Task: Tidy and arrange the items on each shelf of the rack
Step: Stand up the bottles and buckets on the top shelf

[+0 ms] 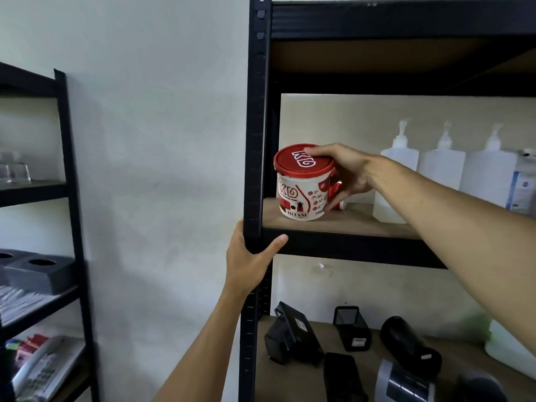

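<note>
Left hand [249, 256] grips the rack upright [256, 140] while the right hand [342, 175], reaching leftward, clasps the upright paint tub [301, 190] at the shelf's [348, 221] front-left corner.

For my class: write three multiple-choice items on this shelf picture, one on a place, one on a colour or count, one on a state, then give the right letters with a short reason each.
1. Where does the paint tub stand?
A. at the left end of the middle shelf
B. on the floor
C. on the shelf below

2. What colour is the tub's lid?
A. blue
B. red
C. black

3. What is the left hand doing?
A. hanging free
B. lifting a bottle
C. gripping the rack post

Answers:
1 A: the tub sits by the post, left of the white pump bottles.
2 B: the lid is red with white lettering.
3 C: thumb and fingers wrap the post, while the right hand holds the tub.
</note>
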The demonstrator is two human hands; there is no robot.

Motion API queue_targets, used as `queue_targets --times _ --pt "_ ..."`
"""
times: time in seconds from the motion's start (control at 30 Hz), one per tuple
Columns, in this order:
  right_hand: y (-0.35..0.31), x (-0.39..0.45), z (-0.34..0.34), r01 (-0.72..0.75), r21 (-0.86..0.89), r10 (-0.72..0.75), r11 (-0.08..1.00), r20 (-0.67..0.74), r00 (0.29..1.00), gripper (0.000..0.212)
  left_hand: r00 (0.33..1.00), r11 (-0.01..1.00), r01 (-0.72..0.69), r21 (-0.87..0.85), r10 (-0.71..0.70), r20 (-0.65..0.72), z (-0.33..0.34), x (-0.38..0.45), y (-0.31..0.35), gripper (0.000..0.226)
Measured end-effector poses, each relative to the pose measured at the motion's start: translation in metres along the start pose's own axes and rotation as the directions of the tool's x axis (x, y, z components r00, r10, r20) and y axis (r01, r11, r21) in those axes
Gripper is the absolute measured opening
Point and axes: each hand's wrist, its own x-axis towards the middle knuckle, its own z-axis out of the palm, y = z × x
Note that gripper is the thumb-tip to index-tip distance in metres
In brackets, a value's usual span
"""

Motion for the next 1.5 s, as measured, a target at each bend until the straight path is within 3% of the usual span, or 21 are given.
queue_targets --times 0.2,0.37,0.5,0.67,0.87,0.97,1.03,1.1,1.2,1.3,1.4,1.5 --pt "-0.001 0.02 -0.009 -0.074 0.038 0.069 0.997 0.104 0.992 0.063 1.0 1.0 0.004 0.002 -0.004 -0.001 0.0 0.0 -0.001 0.057" --pt "-0.001 0.038 -0.012 -0.048 -0.019 0.05 0.999 0.096 0.994 0.047 1.0 1.0 0.017 0.004 -0.017 0.001 0.002 -0.001 0.001 0.055" --pt "-0.003 0.051 -0.003 -0.037 -0.113 0.049 0.993 0.108 0.993 0.047 1.0 1.0 0.019 0.018 -0.019 -0.006 0.002 -0.001 0.0 0.055" --pt "-0.006 0.061 -0.001 -0.016 -0.1 0.033 0.995 0.172 0.984 0.039 1.0 1.0 0.01 -0.002 -0.01 -0.003 0.002 -0.002 0.0 0.053" --pt "-0.004 0.067 -0.003 0.013 -0.111 0.011 0.994 0.212 0.977 0.045 1.0 1.0 0.019 -0.006 -0.019 -0.003 0.004 -0.002 0.002 0.056" --pt "-0.005 0.067 -0.01 0.059 -0.207 -0.024 0.977 0.166 0.986 0.055 0.999 0.999 0.035 0.017 -0.035 -0.011 0.003 -0.002 0.004 0.057" --pt "-0.011 0.064 -0.025 0.156 -0.274 -0.154 0.949 0.03 0.988 0.054 0.998 0.998 0.039 0.042 -0.037 -0.045 0.004 -0.004 0.006 0.063" --pt "-0.017 0.06 -0.042 0.271 -0.377 -0.325 0.885 -0.086 0.942 0.042 0.996 0.997 0.002 0.078 0.005 -0.094 0.008 -0.01 0.009 0.078" --pt "-0.016 0.067 -0.059 0.242 -0.696 -0.467 0.676 -0.15 0.872 0.039 0.983 0.989 -0.077 0.13 0.097 -0.154 0.021 -0.013 0.015 0.104" --pt "-0.008 0.081 -0.052 0.127 -0.827 -0.395 0.548 -0.123 0.91 0.073 0.971 0.977 -0.117 0.179 0.15 -0.184 0.024 -0.001 0.024 0.116" --pt "-0.003 0.098 -0.048 0.031 -0.888 -0.311 0.459 -0.128 0.942 0.105 0.984 0.976 -0.103 0.194 0.128 -0.121 0.017 0.013 0.028 0.117" --pt "0.003 0.111 -0.047 -0.052 -0.891 -0.214 0.451 -0.165 0.963 0.102 0.994 0.981 -0.056 0.183 0.072 -0.082 0.014 0.014 0.024 0.112"
